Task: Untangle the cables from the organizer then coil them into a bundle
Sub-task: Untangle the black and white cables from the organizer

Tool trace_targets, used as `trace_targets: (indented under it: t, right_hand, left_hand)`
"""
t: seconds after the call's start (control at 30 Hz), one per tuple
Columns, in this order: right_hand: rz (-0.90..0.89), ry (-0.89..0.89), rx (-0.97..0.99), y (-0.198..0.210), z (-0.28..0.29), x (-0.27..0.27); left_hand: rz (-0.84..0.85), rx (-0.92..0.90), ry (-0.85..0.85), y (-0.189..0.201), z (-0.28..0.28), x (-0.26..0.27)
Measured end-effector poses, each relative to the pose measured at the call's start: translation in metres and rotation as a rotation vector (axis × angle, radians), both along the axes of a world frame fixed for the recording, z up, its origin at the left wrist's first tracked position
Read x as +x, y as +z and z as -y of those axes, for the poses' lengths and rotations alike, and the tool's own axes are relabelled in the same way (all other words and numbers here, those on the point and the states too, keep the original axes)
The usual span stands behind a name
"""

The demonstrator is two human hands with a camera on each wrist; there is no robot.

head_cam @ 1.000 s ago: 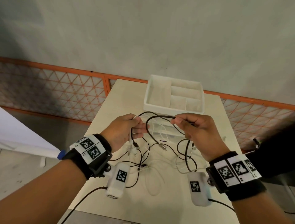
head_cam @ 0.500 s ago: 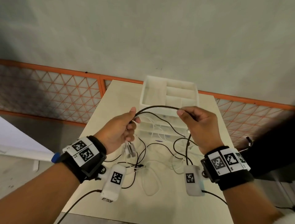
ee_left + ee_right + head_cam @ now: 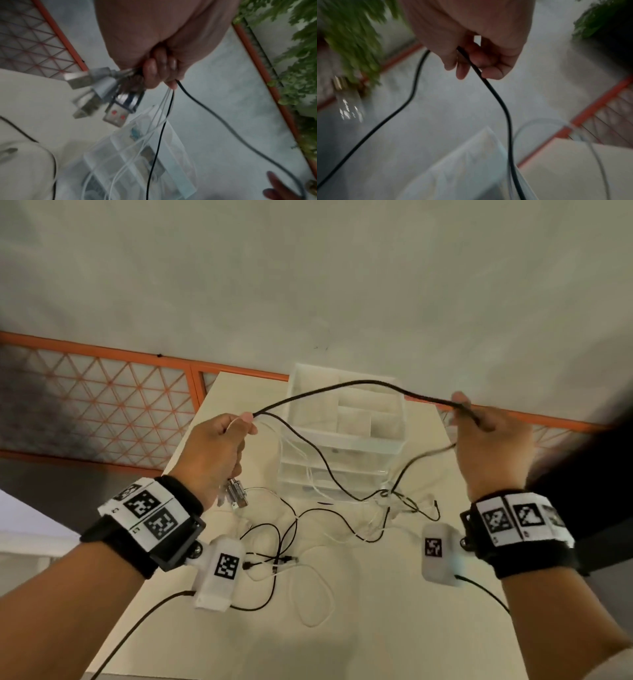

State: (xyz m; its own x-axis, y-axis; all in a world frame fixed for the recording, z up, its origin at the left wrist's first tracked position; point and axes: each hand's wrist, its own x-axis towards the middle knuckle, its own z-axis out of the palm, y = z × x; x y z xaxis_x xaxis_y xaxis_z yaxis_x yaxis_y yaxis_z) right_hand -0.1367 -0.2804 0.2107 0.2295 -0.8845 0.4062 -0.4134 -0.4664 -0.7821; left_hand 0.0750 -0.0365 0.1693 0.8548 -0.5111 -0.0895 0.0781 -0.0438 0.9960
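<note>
A black cable (image 3: 346,386) stretches in the air between my two hands, above the white organizer (image 3: 346,436). My left hand (image 3: 219,450) grips one end of it together with several white and black cables; their USB plugs (image 3: 102,94) stick out below the fist. My right hand (image 3: 486,440) pinches the black cable (image 3: 494,94) between thumb and fingers, and the rest of it drops down to the table. A tangle of black and white cables (image 3: 342,518) lies on the table in front of the organizer.
The pale table (image 3: 376,628) ends at a near edge below my wrists. An orange lattice fence (image 3: 102,398) runs behind it against a grey wall. Green plants (image 3: 300,67) show in the wrist views. A dark shape sits at the far right.
My hands have moved far apart and upward, the right one sliding along the black cable. The loop that hung between them is now drawn out into a long span.
</note>
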Motion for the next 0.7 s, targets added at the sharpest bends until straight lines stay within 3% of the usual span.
trace_targets:
  t: [0.07, 0.1, 0.17, 0.23, 0.3, 0.4, 0.5, 0.6, 0.7]
  right_hand:
    - [0.026, -0.032, -0.057, 0.004, 0.004, 0.003]
    - [-0.088, -0.04, -0.015, -0.005, 0.008, 0.002]
    - [-0.402, -0.034, 0.154, -0.042, 0.013, -0.004]
    - [-0.477, -0.023, 0.381, -0.075, 0.014, -0.012]
    - [-0.349, 0.024, 0.489, -0.082, 0.009, -0.013]
    - [-0.262, 0.222, 0.309, -0.046, -0.008, 0.003]
    - [-0.118, 0.559, 0.177, 0.006, -0.039, 0.025]
    - [0.037, 0.805, 0.229, 0.037, -0.064, 0.037]
    - [0.193, 0.884, 0.288, 0.049, -0.069, 0.04]
  left_hand:
    - [-0.054, -0.081, 0.083, 0.003, 0.0, 0.004]
    - [-0.075, -0.123, 0.11, 0.006, 0.0, 0.006]
    - [-0.096, -0.201, 0.125, 0.012, -0.002, 0.011]
    - [-0.1, -0.228, 0.1, 0.014, -0.004, 0.015]
    - [-0.115, -0.189, 0.043, 0.012, -0.004, 0.015]
    - [-0.126, -0.137, -0.052, 0.01, 0.001, 0.004]
    - [-0.123, -0.161, -0.154, 0.019, 0.015, -0.02]
    - [-0.097, -0.192, -0.275, 0.03, 0.038, -0.047]
    - [-0.074, -0.143, -0.394, 0.028, 0.063, -0.067]
